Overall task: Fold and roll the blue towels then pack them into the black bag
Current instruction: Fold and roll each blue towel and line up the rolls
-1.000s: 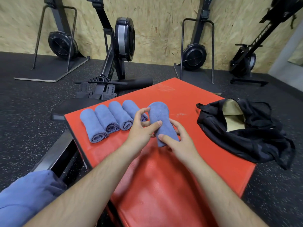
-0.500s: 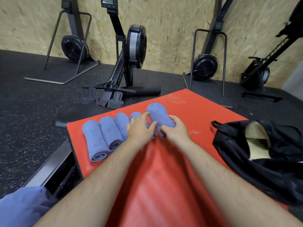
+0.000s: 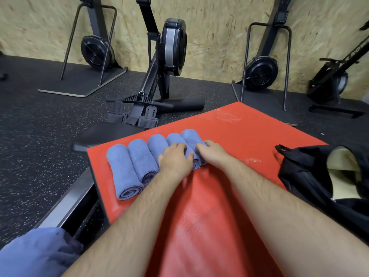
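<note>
Towels: five rolled blue terry towels (image 3: 137,162) lie side by side, touching, on the red padded mat (image 3: 229,132), with their long axes running away from the person.
Left hand (image 3: 174,159): palm-down across the third and fourth rolls, fingers loosely bent, gripping nothing.
Right hand (image 3: 212,154): fingers curled round the rightmost blue roll (image 3: 189,136), holding it against its neighbour.
Bag: the black fabric bag (image 3: 305,170) gapes open well to the right of the row, nearer the right hand.
Judgement: packing likely starts from that side.
</note>
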Tool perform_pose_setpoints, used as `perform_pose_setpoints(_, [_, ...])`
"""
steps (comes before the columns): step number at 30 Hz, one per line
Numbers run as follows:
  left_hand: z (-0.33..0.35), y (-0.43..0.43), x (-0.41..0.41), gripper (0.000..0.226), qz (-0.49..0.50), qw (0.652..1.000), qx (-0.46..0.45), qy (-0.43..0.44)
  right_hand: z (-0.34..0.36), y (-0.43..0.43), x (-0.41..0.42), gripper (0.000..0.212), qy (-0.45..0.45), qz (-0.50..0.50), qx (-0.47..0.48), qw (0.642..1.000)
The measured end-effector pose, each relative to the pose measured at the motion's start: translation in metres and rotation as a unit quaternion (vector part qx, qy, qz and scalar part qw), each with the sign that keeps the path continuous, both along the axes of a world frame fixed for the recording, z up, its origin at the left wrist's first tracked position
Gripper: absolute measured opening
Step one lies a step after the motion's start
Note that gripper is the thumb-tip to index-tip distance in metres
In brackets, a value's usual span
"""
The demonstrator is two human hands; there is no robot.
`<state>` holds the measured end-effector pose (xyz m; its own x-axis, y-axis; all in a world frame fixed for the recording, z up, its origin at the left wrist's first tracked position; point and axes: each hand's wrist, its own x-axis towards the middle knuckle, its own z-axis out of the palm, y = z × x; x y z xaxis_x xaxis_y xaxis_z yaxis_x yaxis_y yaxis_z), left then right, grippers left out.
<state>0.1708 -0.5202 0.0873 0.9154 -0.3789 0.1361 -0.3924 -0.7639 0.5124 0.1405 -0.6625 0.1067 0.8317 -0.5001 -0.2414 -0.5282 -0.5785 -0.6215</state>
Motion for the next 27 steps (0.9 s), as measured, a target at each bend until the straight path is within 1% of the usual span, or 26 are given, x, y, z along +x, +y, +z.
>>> perform_pose_setpoints(2, [0.003, 0.010, -0.005, 0.035, -0.004, 1.000, -0.008, -0.006, 0.008, 0.004, -0.010, 0.066, 0.026, 0.002, -0.078, 0.997])
perform_pose_setpoints(4, [0.010, 0.021, -0.013, 0.032, -0.006, 1.000, -0.024, -0.008, 0.017, 0.011, -0.023, 0.064, 0.021, 0.018, -0.151, 0.988])
perform_pose_setpoints(6, [0.022, 0.036, -0.024, 0.037, -0.013, 0.999, -0.037, -0.019, 0.025, 0.025, -0.038, 0.060, 0.012, 0.050, -0.208, 0.977])
perform_pose_setpoints(9, [0.038, 0.068, -0.041, 0.039, -0.032, 0.998, -0.026, -0.048, 0.037, 0.058, -0.062, 0.051, -0.021, 0.102, -0.297, 0.949])
perform_pose_setpoints(11, [0.045, 0.096, -0.052, 0.040, -0.039, 0.998, -0.007, -0.058, 0.045, 0.090, -0.077, 0.046, -0.056, 0.137, -0.337, 0.930])
perform_pose_setpoints(16, [0.043, 0.185, -0.080, 0.042, -0.010, 0.996, 0.039, -0.084, 0.052, 0.192, -0.102, 0.039, -0.122, 0.214, -0.364, 0.898])
perform_pose_setpoints(19, [0.032, 0.248, -0.097, 0.037, 0.018, 0.993, 0.057, -0.100, 0.040, 0.258, -0.108, 0.038, -0.135, 0.263, -0.351, 0.888])
perform_pose_setpoints(22, [0.015, 0.311, -0.111, 0.035, 0.053, 0.992, 0.066, -0.089, 0.021, 0.323, -0.111, 0.033, -0.137, 0.298, -0.333, 0.884])
perform_pose_setpoints(25, [-0.010, 0.371, -0.125, 0.035, 0.095, 0.992, 0.062, -0.057, -0.003, 0.385, -0.113, 0.038, -0.118, 0.338, -0.323, 0.876])
perform_pose_setpoints(27, [-0.030, 0.406, -0.133, 0.037, 0.117, 0.990, 0.077, -0.027, -0.022, 0.419, -0.113, 0.039, -0.100, 0.367, -0.319, 0.868])
